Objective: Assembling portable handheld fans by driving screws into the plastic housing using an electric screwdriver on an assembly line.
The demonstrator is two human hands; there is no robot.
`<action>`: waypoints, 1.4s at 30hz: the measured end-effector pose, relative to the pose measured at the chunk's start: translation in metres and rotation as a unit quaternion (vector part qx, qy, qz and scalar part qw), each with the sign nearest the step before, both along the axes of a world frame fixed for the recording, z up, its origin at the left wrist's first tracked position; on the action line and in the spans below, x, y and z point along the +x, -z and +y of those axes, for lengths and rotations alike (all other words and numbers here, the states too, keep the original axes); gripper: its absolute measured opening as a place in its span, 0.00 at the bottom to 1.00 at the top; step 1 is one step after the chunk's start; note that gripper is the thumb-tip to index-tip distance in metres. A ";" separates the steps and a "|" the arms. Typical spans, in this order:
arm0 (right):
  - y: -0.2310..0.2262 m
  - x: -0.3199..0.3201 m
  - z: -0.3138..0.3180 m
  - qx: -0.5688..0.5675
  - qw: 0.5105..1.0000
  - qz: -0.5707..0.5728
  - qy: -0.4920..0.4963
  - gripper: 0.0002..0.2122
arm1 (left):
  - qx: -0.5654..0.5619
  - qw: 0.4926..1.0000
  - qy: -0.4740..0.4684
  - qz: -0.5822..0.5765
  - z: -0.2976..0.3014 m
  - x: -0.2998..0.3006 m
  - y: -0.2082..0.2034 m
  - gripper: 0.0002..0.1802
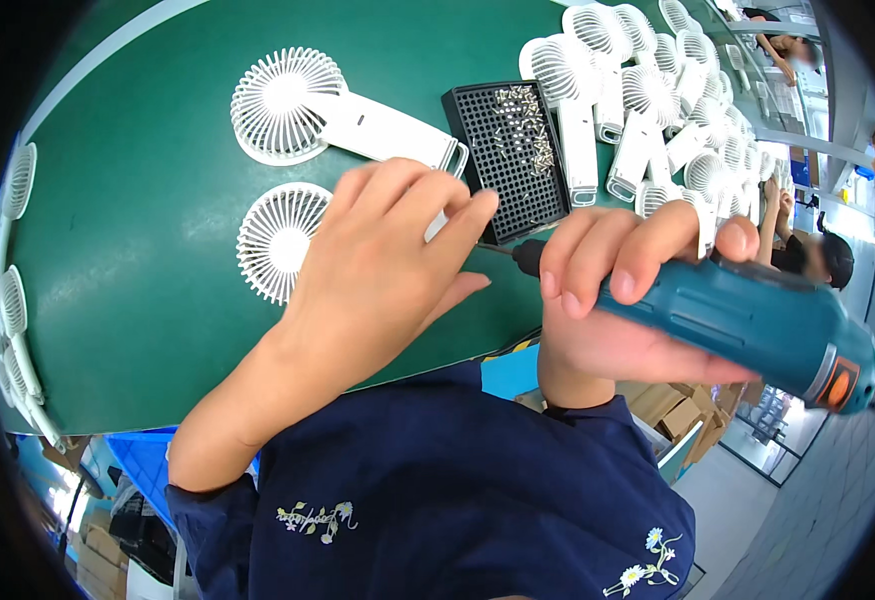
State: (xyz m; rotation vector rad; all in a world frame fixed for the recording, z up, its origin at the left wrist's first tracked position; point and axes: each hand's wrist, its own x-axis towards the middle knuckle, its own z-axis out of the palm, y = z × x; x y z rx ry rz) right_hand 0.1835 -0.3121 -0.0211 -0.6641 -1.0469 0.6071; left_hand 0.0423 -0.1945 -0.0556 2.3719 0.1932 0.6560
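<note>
My right hand [648, 290] is wrapped round a teal electric screwdriver [738, 320], its black nose and thin bit pointing left. My left hand [388, 250] is closed over the handle of a white handheld fan [283, 245]; index finger and thumb stick out toward the bit. The palm hides most of that handle, and where the bit's tip touches cannot be made out. Just beyond lies a second white handheld fan [288, 105], its handle toward the right. A black perforated tray [478, 130] holding many small screws [528, 125] sits beyond the screwdriver's nose.
Many white fans [648, 95] crowd the table's right side, close to the tray. More fans [18, 300] line the left edge of the green table [138, 250]. Other people's arms [778, 200] show at far right. Cardboard boxes [678, 410] stand below the table at right.
</note>
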 end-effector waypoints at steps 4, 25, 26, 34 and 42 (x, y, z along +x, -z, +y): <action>0.002 -0.004 0.003 0.019 0.999 -0.040 0.030 0.37 | 0.106 0.991 -0.031 0.070 0.004 -0.003 -0.008 0.25; 0.013 -0.020 -0.004 -0.038 0.999 -0.012 0.013 0.22 | 0.076 0.995 -0.028 0.064 0.006 -0.007 0.005 0.08; 0.014 -0.020 -0.005 -0.045 0.999 -0.029 0.009 0.20 | 0.075 0.995 -0.028 0.064 0.005 -0.008 0.005 0.08; 0.016 -0.021 0.002 0.056 0.995 0.036 0.070 0.32 | 0.075 0.994 -0.019 0.072 0.012 -0.007 0.002 0.12; 0.026 -0.004 -0.014 0.061 0.979 0.138 0.139 0.34 | 0.189 0.956 0.055 0.217 0.068 -0.018 -0.008 0.20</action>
